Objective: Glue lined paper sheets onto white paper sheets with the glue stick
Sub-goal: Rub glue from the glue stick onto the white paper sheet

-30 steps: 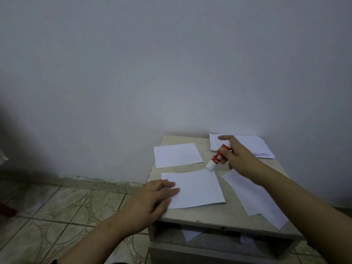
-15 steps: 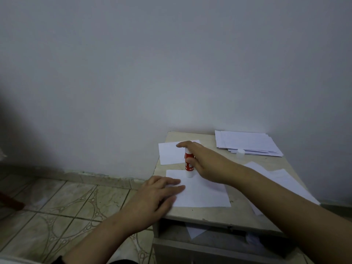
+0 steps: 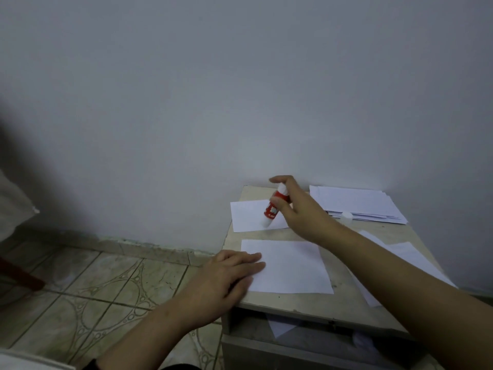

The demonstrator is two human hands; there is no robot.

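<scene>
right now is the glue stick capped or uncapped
Uncapped: the glue stick in the right hand shows a bare white tip, and a small white cap sits by the paper stack.

Dim, soft indoor light; dark vignette at left, wide-angle warping.

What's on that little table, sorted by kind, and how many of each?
Loose paper sheets: 3 (far, near, right)
Paper stacks: 1
Glue sticks: 1, held by the right hand
Small white caps: 1
Total: 6
</scene>
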